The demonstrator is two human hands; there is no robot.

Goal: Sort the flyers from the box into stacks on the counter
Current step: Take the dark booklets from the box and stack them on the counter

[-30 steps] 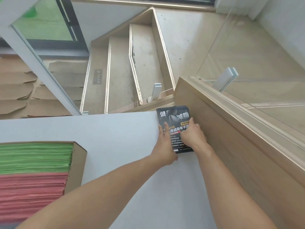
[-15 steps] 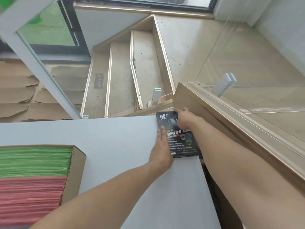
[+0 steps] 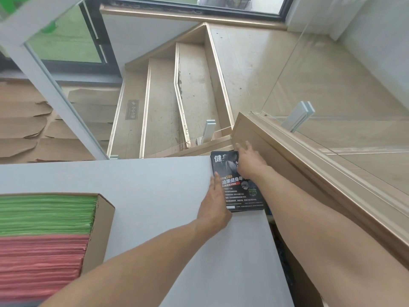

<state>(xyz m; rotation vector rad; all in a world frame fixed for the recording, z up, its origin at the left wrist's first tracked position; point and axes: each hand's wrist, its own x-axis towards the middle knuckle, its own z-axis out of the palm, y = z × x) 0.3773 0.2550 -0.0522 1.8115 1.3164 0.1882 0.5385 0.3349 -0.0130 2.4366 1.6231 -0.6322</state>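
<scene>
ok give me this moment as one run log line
step: squaring stack | left hand flat against left edge of black glossy flyer stack | right hand on its far end | cardboard box: green, red flyers

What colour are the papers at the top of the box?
Green, seen in the head view.

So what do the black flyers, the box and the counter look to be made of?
Black flyers: glossy coated paper, judging by the sheen on the print. Box: plain brown cardboard, matte, raw edge showing. Counter: smooth matte pale grey surface, probably laminate; cannot be sure.
</scene>
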